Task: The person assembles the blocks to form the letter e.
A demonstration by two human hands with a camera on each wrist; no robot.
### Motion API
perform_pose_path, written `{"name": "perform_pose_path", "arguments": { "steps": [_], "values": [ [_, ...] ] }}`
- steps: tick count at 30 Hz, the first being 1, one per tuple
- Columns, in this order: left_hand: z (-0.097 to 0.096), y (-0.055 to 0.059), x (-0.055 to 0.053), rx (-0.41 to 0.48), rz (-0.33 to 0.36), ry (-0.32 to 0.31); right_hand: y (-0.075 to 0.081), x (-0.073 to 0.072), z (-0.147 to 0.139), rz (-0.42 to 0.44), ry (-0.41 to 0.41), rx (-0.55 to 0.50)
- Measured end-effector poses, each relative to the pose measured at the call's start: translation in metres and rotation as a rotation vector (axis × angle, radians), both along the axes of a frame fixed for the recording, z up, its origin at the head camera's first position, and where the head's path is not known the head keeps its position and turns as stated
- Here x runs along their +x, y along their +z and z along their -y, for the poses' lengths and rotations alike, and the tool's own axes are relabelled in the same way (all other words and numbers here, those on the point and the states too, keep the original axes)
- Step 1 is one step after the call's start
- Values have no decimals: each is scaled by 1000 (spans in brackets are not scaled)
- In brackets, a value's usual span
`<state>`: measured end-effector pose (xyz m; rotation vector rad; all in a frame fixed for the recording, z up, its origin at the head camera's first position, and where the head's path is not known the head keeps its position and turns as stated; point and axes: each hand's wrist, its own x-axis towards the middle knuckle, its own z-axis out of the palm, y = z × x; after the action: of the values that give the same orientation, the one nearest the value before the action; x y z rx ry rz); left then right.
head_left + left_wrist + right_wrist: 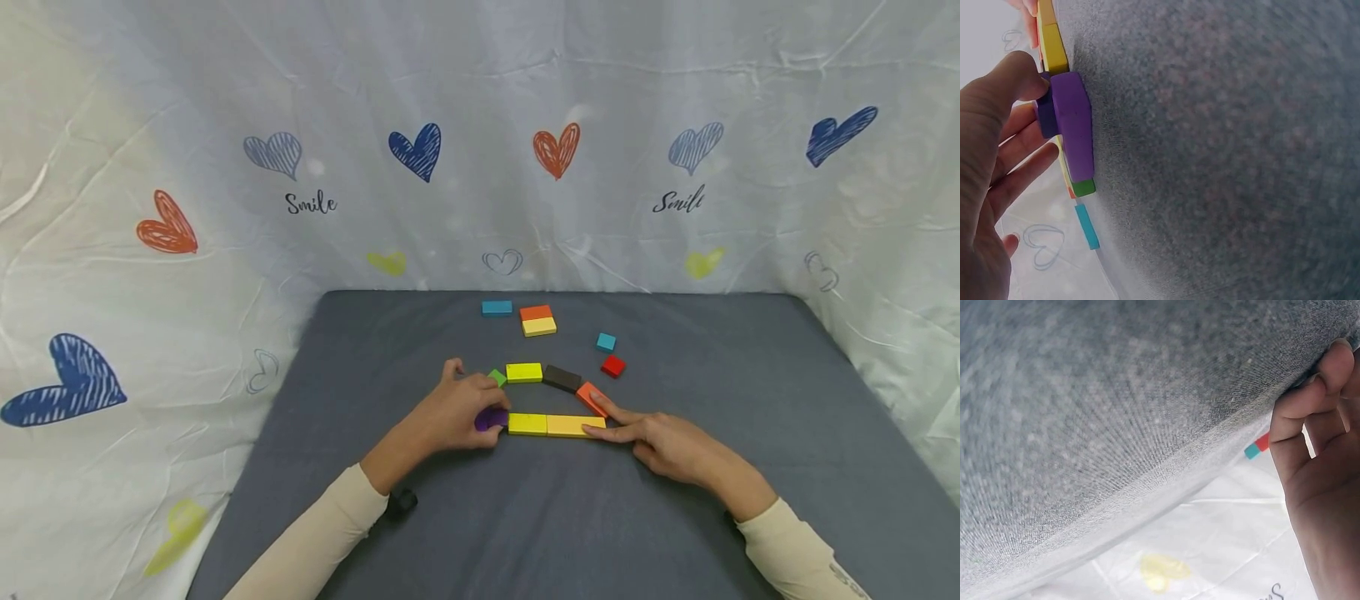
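My left hand (465, 410) pinches a darker purple block (1046, 112) between thumb and fingers. Right against it in the left wrist view is a longer purple block (1074, 125), beside the row's left end. The row continues with a yellow block (527, 424) and a light orange-yellow block (567, 426). Behind it, a green block (497, 378), another yellow block (523, 372), a black block (562, 377) and an orange block (591, 398) form an arc. Two extended fingers of my right hand (671, 446) touch the orange block and the orange-yellow block's right end.
Farther back lie a blue block (497, 308), an orange-red block (536, 312) touching a pale yellow one (539, 327), a small blue block (606, 342) and a red block (613, 366). Grey cloth (525, 533) covers the table; a heart-printed white curtain (480, 83) hangs behind.
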<state>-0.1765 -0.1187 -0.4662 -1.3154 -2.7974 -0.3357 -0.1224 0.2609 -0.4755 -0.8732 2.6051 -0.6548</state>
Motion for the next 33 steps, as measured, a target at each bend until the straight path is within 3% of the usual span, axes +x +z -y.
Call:
{"name": "perform_pose_path", "arguments": {
  "steps": [20,33],
  "values": [
    [-2,-4,3,-13,-69,-32,0,0,0,-26,7,2],
    [-5,-4,5,-38,-78,-31,0,1,0,-34,12,-8]
  ]
}}
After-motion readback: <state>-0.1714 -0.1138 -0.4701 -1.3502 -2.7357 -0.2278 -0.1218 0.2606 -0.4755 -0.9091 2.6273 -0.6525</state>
